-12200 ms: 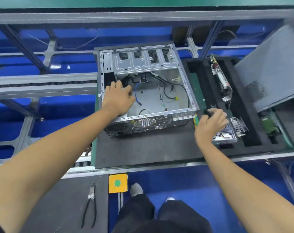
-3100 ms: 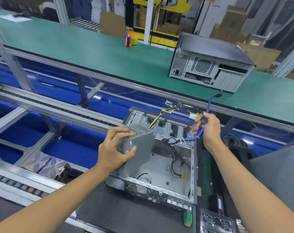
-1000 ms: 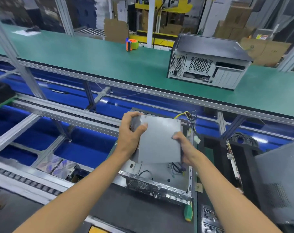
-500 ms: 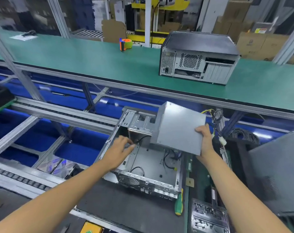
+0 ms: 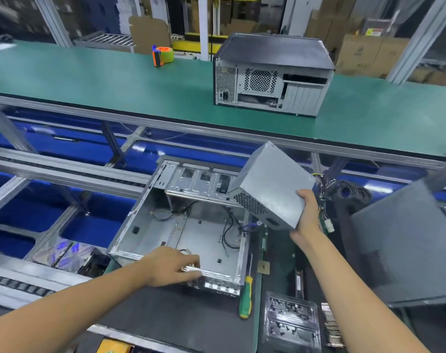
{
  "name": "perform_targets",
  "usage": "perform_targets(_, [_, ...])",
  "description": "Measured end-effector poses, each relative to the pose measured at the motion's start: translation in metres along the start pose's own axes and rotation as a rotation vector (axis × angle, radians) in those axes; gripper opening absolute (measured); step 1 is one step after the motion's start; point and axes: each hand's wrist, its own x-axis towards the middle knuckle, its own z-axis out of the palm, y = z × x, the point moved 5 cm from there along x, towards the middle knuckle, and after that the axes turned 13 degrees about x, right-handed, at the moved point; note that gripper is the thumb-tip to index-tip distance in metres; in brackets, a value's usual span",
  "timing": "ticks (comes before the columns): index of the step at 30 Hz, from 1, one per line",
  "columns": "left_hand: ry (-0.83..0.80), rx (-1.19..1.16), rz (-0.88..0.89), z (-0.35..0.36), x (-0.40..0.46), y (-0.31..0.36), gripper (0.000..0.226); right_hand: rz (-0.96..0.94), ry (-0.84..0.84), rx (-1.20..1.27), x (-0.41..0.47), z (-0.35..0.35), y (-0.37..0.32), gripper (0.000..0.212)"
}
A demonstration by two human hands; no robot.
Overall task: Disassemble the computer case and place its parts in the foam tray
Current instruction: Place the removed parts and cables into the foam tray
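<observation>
Right hand (image 5: 304, 215), right of centre in the frame, grips the lower right corner of the power supply (image 5: 270, 184), thumb on the broad grey face and the other fingers curled behind it. That grey metal box hangs in the air, tilted: one corner points up toward the top of the frame, its perforated vent face looks down and left, and its long axis runs on a slant from lower right to upper left. Its lower edge sits above the right wall of the computer case (image 5: 186, 225). A cable bundle (image 5: 326, 200) trails off behind the hand, toward the black coil at the right.

The computer case lies open side up at centre frame, its long axis running from the bottom of the frame toward the top, with the drive bays at the far end and the rear port panel at the near end. A few thin wires lie loose inside. Left hand (image 5: 171, 266) rests on the near rim of the case, fingers bent over the metal edge.

The foam tray (image 5: 280, 253) lies just right of the case, dark, with boards in its slots. A green-handled screwdriver (image 5: 245, 294) lies between case and tray. In the upper right, a second closed case (image 5: 270, 75) stands on the green belt (image 5: 89, 77), with a tape dispenser (image 5: 163, 55) to its left.
</observation>
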Motion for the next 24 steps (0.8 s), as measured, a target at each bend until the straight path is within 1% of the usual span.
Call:
perform_targets(2, [-0.082, -0.242, -0.056, -0.005, 0.003, -0.001, 0.06, -0.037, -0.017, -0.032, 0.003, 0.006, -0.002, 0.067])
perform_targets(3, [-0.083, -0.375, -0.084, -0.01, 0.006, -0.001, 0.055, -0.037, -0.027, -0.056, 0.004, 0.01, -0.002, 0.074])
perform_targets(4, [-0.044, -0.489, -0.104, -0.017, 0.012, 0.001, 0.05, -0.025, -0.048, -0.068, 0.005, 0.015, 0.0, 0.075])
perform_targets(5, [0.029, -0.573, -0.109, -0.025, 0.022, 0.002, 0.049, -0.004, -0.071, -0.068, 0.007, 0.02, 0.003, 0.069])
perform_targets(7, [0.183, -0.679, -0.083, -0.044, 0.044, 0.01, 0.058, 0.043, -0.129, -0.029, 0.01, 0.031, 0.01, 0.05])
perform_targets(8, [0.225, -0.725, -0.063, -0.054, 0.055, 0.016, 0.064, 0.055, -0.165, -0.002, 0.011, 0.038, 0.014, 0.043])
perform_targets(9, [0.236, -0.761, -0.045, -0.06, 0.064, 0.021, 0.068, 0.059, -0.194, 0.014, 0.011, 0.045, 0.018, 0.039])
perform_targets(10, [0.218, -0.788, -0.033, -0.064, 0.072, 0.025, 0.067, 0.063, -0.21, 0.019, 0.011, 0.051, 0.023, 0.037])
perform_targets(12, [0.155, -0.792, -0.01, -0.066, 0.081, 0.03, 0.048, 0.08, -0.213, 0.023, 0.008, 0.065, 0.032, 0.04])
perform_targets(13, [0.133, -0.773, 0.004, -0.065, 0.084, 0.031, 0.037, 0.09, -0.2, 0.023, 0.006, 0.07, 0.037, 0.043])
perform_targets(14, [0.126, -0.754, 0.025, -0.065, 0.086, 0.03, 0.031, 0.1, -0.192, 0.022, 0.006, 0.074, 0.04, 0.047])
perform_targets(16, [0.118, -0.756, 0.099, -0.064, 0.085, 0.024, 0.026, 0.121, -0.189, 0.02, 0.005, 0.08, 0.047, 0.053])
perform_targets(18, [0.142, -0.812, 0.16, -0.066, 0.081, 0.013, 0.017, 0.141, -0.184, 0.009, 0.003, 0.085, 0.05, 0.06])
perform_targets(20, [0.175, -0.891, 0.119, -0.071, 0.079, -0.003, 0.016, 0.126, -0.164, -0.018, 0.003, 0.089, 0.05, 0.071])
perform_targets(21, [0.19, -0.912, 0.088, -0.076, 0.08, -0.014, 0.019, 0.099, -0.159, -0.026, 0.004, 0.089, 0.049, 0.071])
perform_targets(22, [0.203, -0.918, 0.07, -0.081, 0.081, -0.024, 0.023, 0.057, -0.162, -0.031, 0.006, 0.089, 0.047, 0.066])
perform_targets(24, [0.164, -0.927, 0.091, -0.091, 0.084, -0.038, 0.022, -0.051, -0.192, -0.074, 0.007, 0.086, 0.041, 0.054])
